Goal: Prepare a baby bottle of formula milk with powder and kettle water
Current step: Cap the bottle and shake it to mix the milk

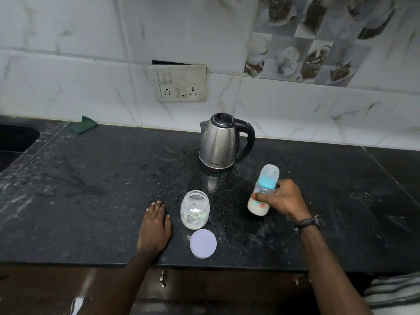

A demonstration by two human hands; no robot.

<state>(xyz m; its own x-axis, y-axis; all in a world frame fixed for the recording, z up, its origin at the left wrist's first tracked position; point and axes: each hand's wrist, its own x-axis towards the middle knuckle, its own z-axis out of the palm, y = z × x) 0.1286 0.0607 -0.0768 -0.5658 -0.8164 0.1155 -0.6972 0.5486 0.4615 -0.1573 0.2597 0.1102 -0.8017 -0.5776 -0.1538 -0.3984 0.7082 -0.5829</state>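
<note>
Our right hand (285, 198) grips the capped baby bottle (263, 190), milk at its bottom, tilted in front of the kettle (219, 143) and to its right. Our left hand (155, 226) lies flat, fingers straight, front-left of the kettle, beside the open powder jar (195, 212) and its lid (203, 243).

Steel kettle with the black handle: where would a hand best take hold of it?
By the black loop handle on the steel kettle, coming from the right. The handle juts rightward, away from the spout, and the right hand gripping the baby bottle is nearest.
</note>
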